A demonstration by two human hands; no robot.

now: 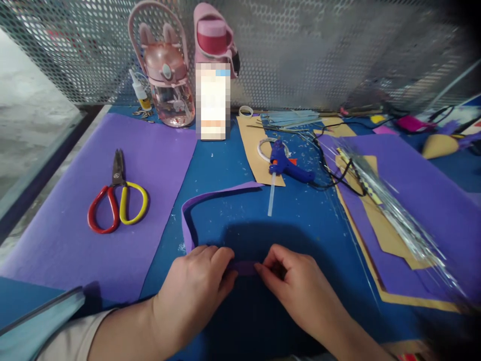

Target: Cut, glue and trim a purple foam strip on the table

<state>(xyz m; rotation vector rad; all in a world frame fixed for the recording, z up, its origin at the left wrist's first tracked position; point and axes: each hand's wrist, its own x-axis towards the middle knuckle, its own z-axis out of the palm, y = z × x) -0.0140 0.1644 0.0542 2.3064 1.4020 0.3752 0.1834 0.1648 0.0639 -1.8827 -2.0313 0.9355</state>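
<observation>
A narrow purple strip [221,191] of paper or felt bends across the blue table, its far end lying by the glue stick. The near end of it stretches between my two hands. My left hand [199,281] is closed on the strip, thumb against curled fingers. Opposite it, my right hand [291,276] pinches the strip's tip between thumb and fingertips. Beyond my hands lies a blue hot glue gun [293,168] with a clear glue stick [271,195] sticking out. Scissors [118,193] with one red and one yellow handle rest on a purple sheet [158,150] at the left.
A pink bottle [169,85] and a lit, blurred-out phone [213,103] stand against the perforated metal panel [315,55]. To the right, shiny wires [406,220] lie on brown and purple sheets. A black cord [330,180] winds near the glue gun. A small glue bottle [140,92] stands back left.
</observation>
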